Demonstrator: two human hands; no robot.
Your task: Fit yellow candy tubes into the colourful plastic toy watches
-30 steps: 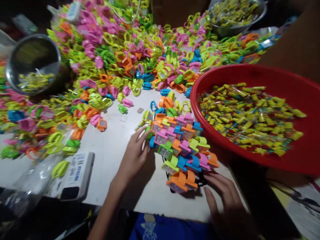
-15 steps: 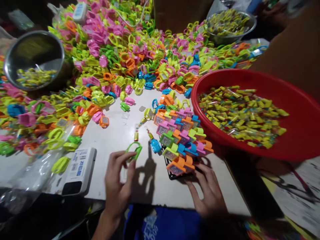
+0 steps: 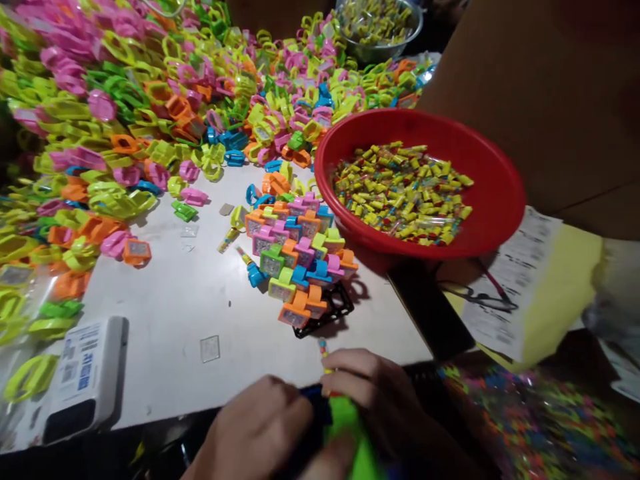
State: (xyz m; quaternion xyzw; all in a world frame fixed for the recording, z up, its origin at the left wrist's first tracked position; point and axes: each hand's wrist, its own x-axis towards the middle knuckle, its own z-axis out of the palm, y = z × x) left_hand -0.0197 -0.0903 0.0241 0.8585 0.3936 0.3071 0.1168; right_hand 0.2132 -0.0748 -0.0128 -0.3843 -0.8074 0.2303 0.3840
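Observation:
Both hands are close together at the table's front edge, low in the view. My left hand (image 3: 260, 427), partly blurred, is closed with its thumb on a bright green toy watch (image 3: 353, 437). My right hand (image 3: 370, 387) has its fingers curled around a small candy tube (image 3: 323, 348), whose end of coloured beads sticks up past the fingertips beside the watch. Beyond them a block of toy watches (image 3: 295, 250) in several colours stands in rows on a black rack (image 3: 337, 307). A blue toy watch (image 3: 257, 275) with a candy tube lies to its left.
A red basin (image 3: 490, 200) of yellow candy tubes stands at right, near eyeglasses (image 3: 480, 297) and papers (image 3: 525, 260). Loose toy watches (image 3: 170, 113) heap across the back and left. A white device (image 3: 87, 373) and a clear square (image 3: 210, 348) lie in front.
My left hand has brought the green watch down and right to the table edge. My right hand has left the rack and joined it at the candy tube. The view has shifted right.

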